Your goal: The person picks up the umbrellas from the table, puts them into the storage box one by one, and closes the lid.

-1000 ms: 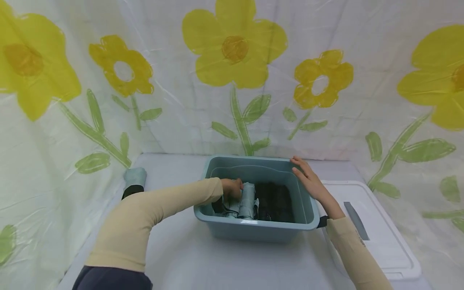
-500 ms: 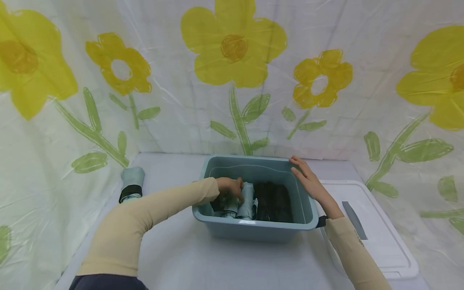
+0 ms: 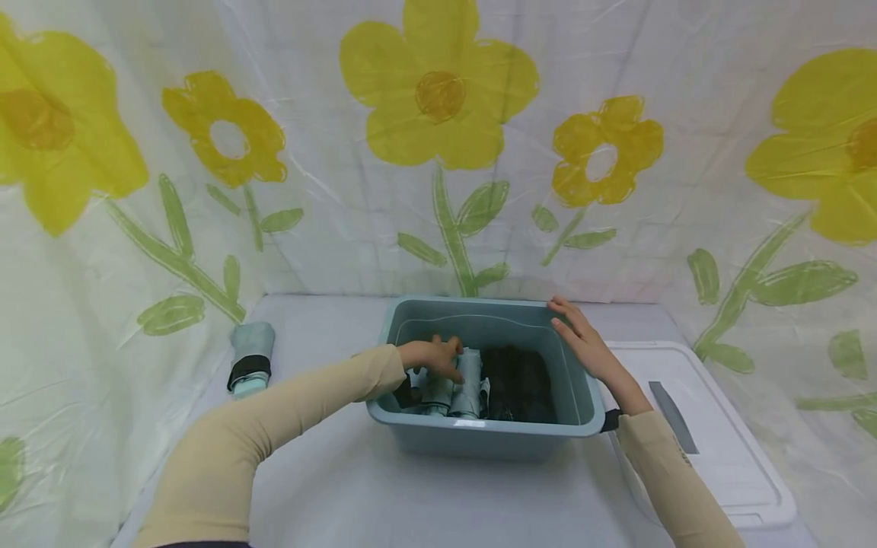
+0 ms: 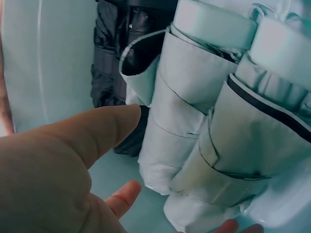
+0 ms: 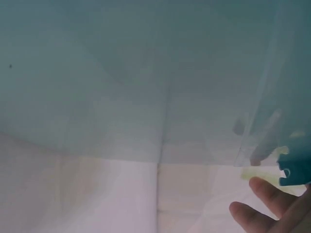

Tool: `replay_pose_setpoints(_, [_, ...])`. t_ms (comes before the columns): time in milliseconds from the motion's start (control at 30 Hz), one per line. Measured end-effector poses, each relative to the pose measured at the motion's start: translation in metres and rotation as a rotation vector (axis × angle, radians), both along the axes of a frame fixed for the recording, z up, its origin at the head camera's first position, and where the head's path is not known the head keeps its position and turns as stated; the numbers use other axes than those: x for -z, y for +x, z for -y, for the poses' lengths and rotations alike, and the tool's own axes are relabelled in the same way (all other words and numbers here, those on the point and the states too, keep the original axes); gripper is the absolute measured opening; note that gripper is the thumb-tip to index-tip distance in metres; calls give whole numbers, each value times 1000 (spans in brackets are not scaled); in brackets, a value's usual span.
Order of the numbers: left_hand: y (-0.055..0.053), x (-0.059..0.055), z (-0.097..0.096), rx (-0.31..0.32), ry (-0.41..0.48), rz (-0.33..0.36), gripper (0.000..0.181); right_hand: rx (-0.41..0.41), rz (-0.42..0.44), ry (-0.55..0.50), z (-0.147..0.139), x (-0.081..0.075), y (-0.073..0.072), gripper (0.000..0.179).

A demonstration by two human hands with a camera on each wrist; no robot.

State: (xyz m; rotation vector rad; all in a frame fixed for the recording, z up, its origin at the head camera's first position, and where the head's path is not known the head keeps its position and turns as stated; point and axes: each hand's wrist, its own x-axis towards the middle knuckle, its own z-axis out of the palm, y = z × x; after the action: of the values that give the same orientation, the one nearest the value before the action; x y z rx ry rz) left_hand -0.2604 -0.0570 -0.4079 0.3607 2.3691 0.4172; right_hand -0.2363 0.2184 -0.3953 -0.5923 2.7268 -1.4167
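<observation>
A blue-grey plastic bin [image 3: 493, 441] holds folded umbrellas lying side by side. Two pale blue umbrellas, one [image 3: 467, 384] beside another [image 4: 243, 141], occupy its left part; dark umbrellas [image 3: 517, 384] lie to their right. Over the pale ones is my left hand [image 3: 435, 358], its thumb and fingers spread. In the left wrist view a straight finger [image 4: 107, 128] reaches close to a pale umbrella, with nothing gripped. My right hand [image 3: 582, 339] rests on the bin's right rim, fingers extended; the right wrist view catches its fingers [image 5: 262, 208] by the bin's outer wall.
Another folded pale blue umbrella [image 3: 251, 358] with a black band lies on the table at left. A white lid [image 3: 712, 434] with a grey handle lies right of the bin. A flower-printed sheet [image 3: 322, 228] hangs behind the table.
My left hand has lifted slightly and its fingers have spread away from the left pale umbrella, where they were curled lower in the bin. The right hand has stayed at the rim.
</observation>
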Motion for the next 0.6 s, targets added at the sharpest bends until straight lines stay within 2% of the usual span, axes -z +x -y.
replay_pose_setpoints(200, [6, -6, 1, 68, 2, -26, 56, 3, 4, 2, 0, 0, 0, 45])
replay_pose_setpoints(367, [10, -8, 1, 82, 20, -54, 56, 6, 11, 0, -1, 2, 0, 45])
replay_pose_setpoints(600, [14, -13, 4, 129, 16, -129, 57, 0, 7, -2, -1, 2, -1, 45])
